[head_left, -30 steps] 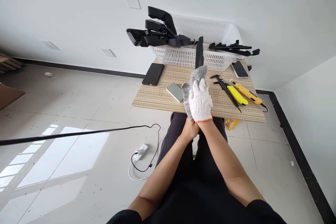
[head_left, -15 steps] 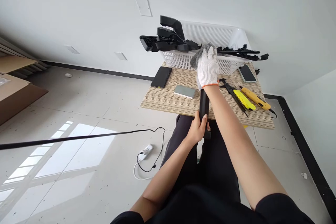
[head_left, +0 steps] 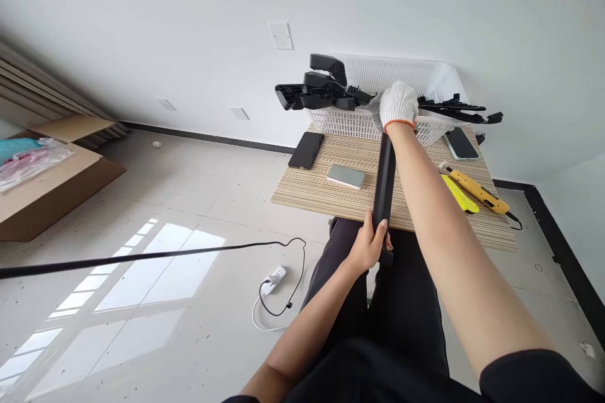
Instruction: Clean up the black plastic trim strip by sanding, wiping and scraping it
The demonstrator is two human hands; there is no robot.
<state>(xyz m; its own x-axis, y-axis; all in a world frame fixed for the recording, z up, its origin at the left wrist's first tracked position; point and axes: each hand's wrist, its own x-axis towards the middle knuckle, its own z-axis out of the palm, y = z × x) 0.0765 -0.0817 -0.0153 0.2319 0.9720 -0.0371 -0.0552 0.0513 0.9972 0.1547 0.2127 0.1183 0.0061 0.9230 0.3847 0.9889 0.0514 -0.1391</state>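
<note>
My bare left hand [head_left: 370, 240] is wrapped round the near end of a long black plastic part [head_left: 384, 179], which slants away from my lap over the table edge. At the part's far end, my right hand [head_left: 399, 104], in a white knit glove with an orange cuff, is closed on a grey cloth [head_left: 375, 110]. The cloth lies against the far end, in front of the white basket [head_left: 345, 123]; the glove hides most of it and my fingertips. More black plastic parts [head_left: 326, 85] lie across the basket's rim to the left of the glove.
On the wood-grain table [head_left: 302, 192] lie a black phone [head_left: 306, 150], a grey-green block [head_left: 346, 175], another phone [head_left: 460, 143], a yellow cutter [head_left: 459, 194] and a yellow corded tool [head_left: 479, 190]. A power strip [head_left: 274, 279] with cables is on the floor; a cardboard box [head_left: 57, 189] stands left.
The view has shifted left, so things appear further right. My right hand has turned over the part's far end, its back now rounded towards me. My left hand keeps its grip.
</note>
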